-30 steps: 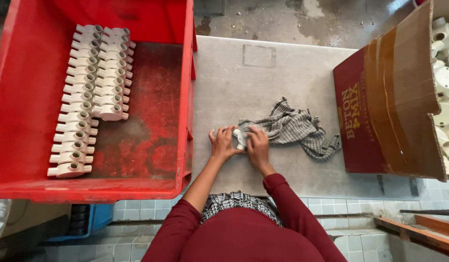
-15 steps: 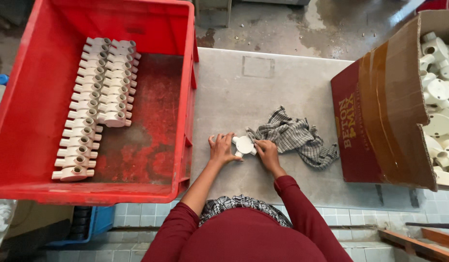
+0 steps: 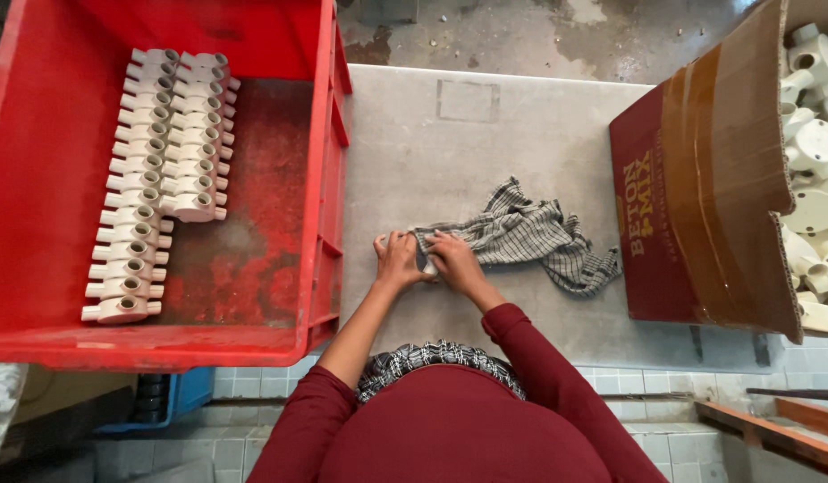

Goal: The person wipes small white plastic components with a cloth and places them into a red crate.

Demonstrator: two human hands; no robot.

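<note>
The small white plastic fitting (image 3: pixel 424 262) lies on the grey stone desk (image 3: pixel 468 143), just at the left end of the grey checked cotton cloth (image 3: pixel 521 237), and it is almost fully covered. Only a small pale part shows between the two hands, so its shape and its long axis cannot be told here. It sits directly under the fingertips of both hands, with neither hand clearly nearer.

The left hand (image 3: pixel 394 259) rests to the left of the cloth's end, its fingers (image 3: pixel 389 241) close together and curled onto the fitting's left side. The right hand (image 3: pixel 454 261) lies on the cloth's end, its fingers (image 3: pixel 437 240) bent and pressing the fabric down over the fitting, so cloth is between this hand and the plastic. The rest of the cloth trails away to the right, loose and wrinkled.

Left of the cloth stands a large red plastic crate (image 3: pixel 329 161), with two neat rows of cream fittings (image 3: pixel 155 170) inside. Right of the cloth lies an open brown cardboard box (image 3: pixel 709 188), holding a loose heap of white round fittings (image 3: pixel 816 161).
</note>
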